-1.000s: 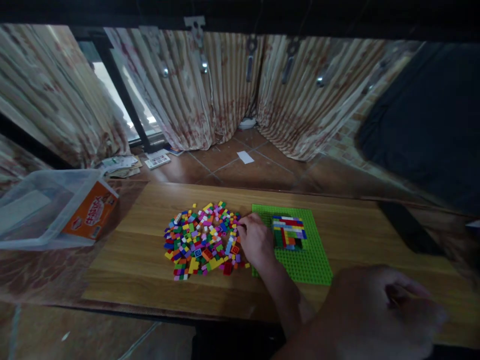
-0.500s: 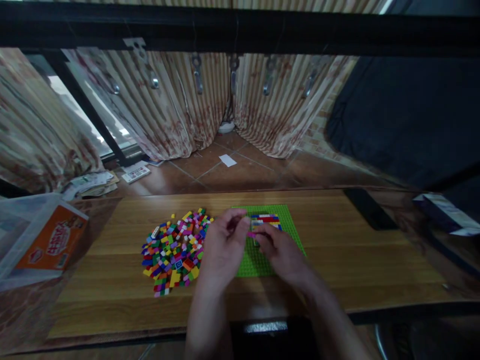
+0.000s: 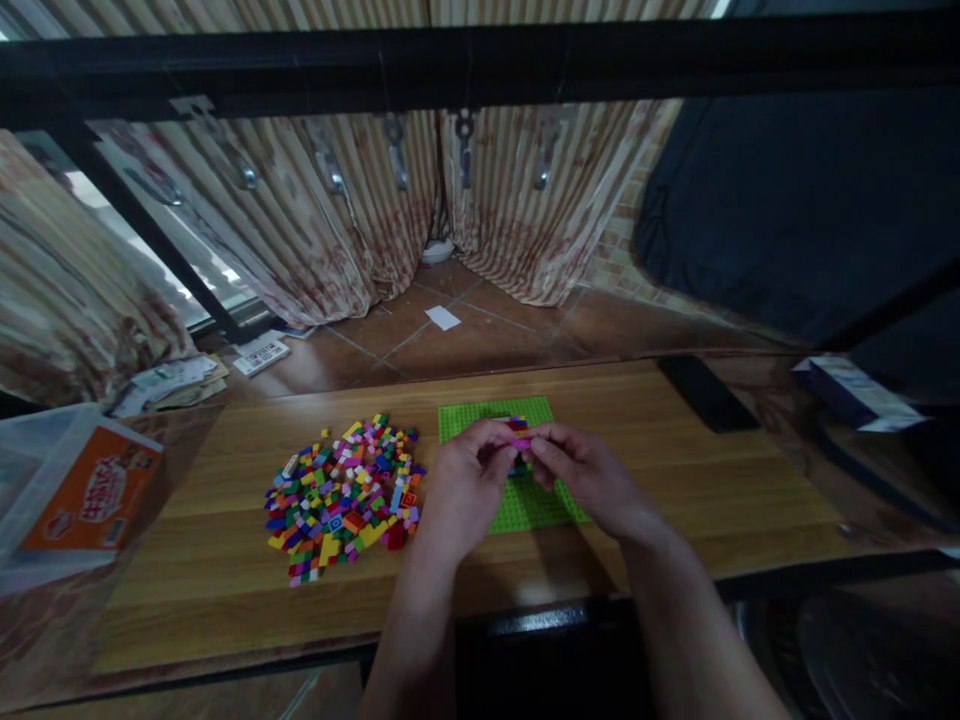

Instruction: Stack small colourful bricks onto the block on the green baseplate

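Observation:
Both hands meet above a green studded baseplate (image 3: 531, 508). Between their fingertips is a small pink toy brick (image 3: 520, 443). My left hand (image 3: 471, 478) pinches it from the left with thumb and fingers. From the other side my right hand (image 3: 589, 470) grips its right end, fingers curled. Behind the fingers, a built patch of coloured bricks (image 3: 516, 424) on the baseplate is mostly hidden. To the left of my left hand spreads a heap of loose bricks (image 3: 349, 490) in many colours and sizes.
The wooden tabletop (image 3: 225, 540) carries a dark flat slab (image 3: 709, 393) at back right. A clear plastic bin (image 3: 52, 450) with an orange label stands at the left, and a box (image 3: 859, 392) at the far right. A black rail (image 3: 480, 70) crosses above.
The view has shifted a little to the right. My hands have come closer together, and both sets of fingers now meet at the pink brick, covering more of the built patch.

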{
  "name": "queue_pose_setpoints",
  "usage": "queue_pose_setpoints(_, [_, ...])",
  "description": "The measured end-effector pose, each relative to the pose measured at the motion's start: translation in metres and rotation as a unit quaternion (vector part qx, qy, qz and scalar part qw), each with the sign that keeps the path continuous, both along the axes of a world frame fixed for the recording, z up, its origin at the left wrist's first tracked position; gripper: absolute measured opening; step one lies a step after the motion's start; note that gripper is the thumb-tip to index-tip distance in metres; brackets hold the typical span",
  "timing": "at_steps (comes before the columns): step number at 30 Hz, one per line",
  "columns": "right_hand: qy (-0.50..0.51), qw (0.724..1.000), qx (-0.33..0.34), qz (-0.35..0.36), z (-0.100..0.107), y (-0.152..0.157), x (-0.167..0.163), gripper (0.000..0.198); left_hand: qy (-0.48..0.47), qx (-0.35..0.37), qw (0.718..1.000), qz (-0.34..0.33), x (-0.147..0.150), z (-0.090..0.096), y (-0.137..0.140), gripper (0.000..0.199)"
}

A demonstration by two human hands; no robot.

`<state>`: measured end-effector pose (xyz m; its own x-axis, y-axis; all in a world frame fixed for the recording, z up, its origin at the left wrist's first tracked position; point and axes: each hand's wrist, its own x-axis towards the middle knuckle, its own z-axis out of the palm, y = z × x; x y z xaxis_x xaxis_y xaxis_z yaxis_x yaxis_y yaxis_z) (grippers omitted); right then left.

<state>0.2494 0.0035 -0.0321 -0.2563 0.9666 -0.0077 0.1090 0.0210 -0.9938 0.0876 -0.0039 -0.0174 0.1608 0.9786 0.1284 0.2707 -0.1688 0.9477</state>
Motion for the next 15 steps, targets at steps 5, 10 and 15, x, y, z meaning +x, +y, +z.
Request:
queue_pose_setpoints(5, [-0.037,0.996,0.049,-0.062,-0.005,-0.001,0.0,0.026,0.095,0.025,0.995,-0.001,0.002,-0.003,-0.001,0.012])
queue_pose_setpoints(10, [-0.108,0.986,0.104,-0.067,-0.005,-0.003,0.001,0.016,0.14,0.022,0.99,-0.007,0.004,-0.006,-0.001,0.013])
queue_pose_setpoints(15, [-0.23,0.963,0.139,-0.021,-0.008,-0.002,0.001,0.014,0.179,-0.029,0.983,-0.018,0.0,-0.013,-0.001,0.014])
